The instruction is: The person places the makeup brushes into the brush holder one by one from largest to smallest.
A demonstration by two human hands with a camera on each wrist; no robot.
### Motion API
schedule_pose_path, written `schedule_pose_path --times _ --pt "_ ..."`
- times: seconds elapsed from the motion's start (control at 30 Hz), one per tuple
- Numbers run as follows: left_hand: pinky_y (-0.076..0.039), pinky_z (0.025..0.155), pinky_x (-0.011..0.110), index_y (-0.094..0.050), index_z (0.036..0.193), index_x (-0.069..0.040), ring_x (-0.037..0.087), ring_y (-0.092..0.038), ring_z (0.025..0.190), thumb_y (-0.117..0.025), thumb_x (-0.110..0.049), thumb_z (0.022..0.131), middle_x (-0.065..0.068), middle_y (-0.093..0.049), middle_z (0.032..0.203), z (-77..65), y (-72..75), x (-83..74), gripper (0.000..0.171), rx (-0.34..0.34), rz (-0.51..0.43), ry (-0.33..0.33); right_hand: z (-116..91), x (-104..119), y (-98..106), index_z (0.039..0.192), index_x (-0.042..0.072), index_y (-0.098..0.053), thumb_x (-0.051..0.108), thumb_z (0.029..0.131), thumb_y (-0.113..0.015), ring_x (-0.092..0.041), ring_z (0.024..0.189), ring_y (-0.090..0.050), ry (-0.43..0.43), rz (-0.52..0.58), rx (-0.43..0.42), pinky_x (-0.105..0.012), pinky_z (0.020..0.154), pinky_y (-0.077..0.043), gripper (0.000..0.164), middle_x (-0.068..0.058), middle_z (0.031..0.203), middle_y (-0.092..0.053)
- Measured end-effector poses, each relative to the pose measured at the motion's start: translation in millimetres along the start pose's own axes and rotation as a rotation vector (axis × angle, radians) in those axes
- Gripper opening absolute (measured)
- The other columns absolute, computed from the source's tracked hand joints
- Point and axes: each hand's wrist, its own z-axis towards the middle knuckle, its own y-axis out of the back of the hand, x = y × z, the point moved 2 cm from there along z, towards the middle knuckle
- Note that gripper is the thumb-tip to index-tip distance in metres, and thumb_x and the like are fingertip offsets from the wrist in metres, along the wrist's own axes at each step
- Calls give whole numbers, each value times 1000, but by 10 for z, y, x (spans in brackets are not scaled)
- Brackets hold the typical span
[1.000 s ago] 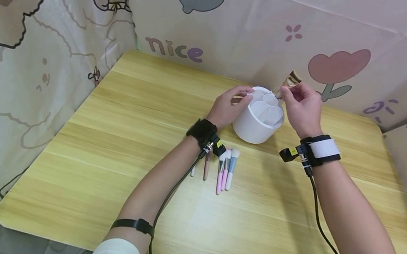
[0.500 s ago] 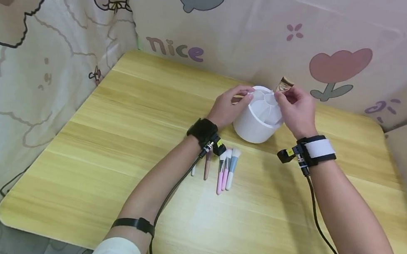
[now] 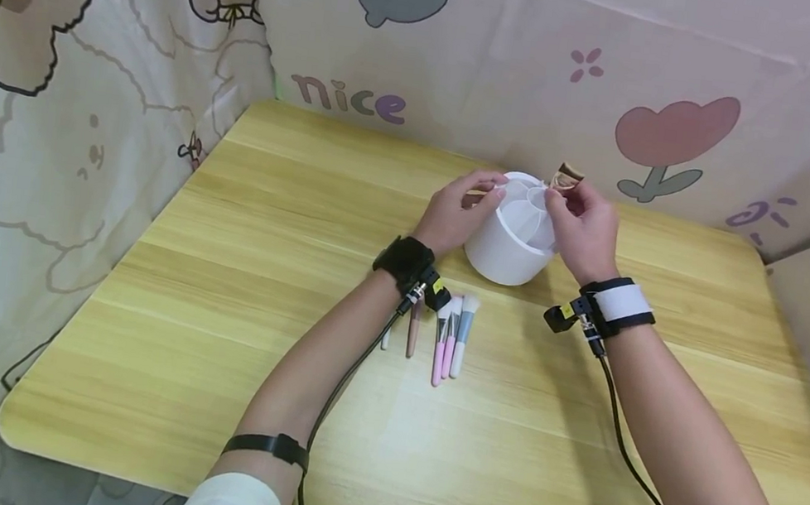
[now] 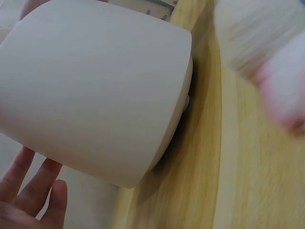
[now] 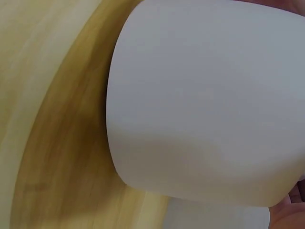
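Observation:
A white round brush holder [image 3: 510, 252] with inner dividers stands on the table. My left hand [image 3: 452, 212] grips its left rim, thumb and fingers at the edge; in the left wrist view, fingers [image 4: 35, 191] show beside the holder's wall [image 4: 95, 86]. At the far right rim my right hand [image 3: 589, 228] pinches a makeup brush [image 3: 567, 176], its gold and brown head pointing up. The brush's lower part is hidden behind the fingers and rim. The holder's outer wall [image 5: 200, 95] fills most of the right wrist view.
In front of the holder lie several makeup brushes [image 3: 450, 341] with pink, blue and brown parts, some partly covered by the left wrist camera. The wooden table [image 3: 260, 269] meets a printed curtain [image 3: 500, 72] behind the holder. Cables run along both forearms.
My right hand has moved left and slightly down, bringing the brush from outside the holder to its far right rim, head lower. The left hand and holder stay in place.

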Motion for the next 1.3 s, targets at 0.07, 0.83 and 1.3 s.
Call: schedule_pose_path --times 0.07,0.83,1.3 --pt "-56 108 30 -64 136 -22 19 -65 127 -56 -34 107 4 -65 141 -7 2 -1 33 1 -1 4 3 -13 -4 122 7 -69 37 101 -60 2 94 -60 -15 -6 8 -10 80 -49 38 -10 119 -70" --pt "-55 109 27 -64 137 -19 18 -64 128 -56 -33 107 5 -66 141 17 1 -12 33 6 17 -13 -11 7 -22 129 9 -68 32 99 -64 1 97 -63 -49 78 -51 -11 86 -52 38 5 114 -68" --pt "-55 110 31 -64 137 -19 20 -64 128 -56 -33 107 4 -65 142 -15 -2 -8 34 12 6 -16 -57 -70 -106 111 14 -72 28 97 -70 -4 96 -59 -73 224 -185 -17 85 -49 20 16 100 -62"
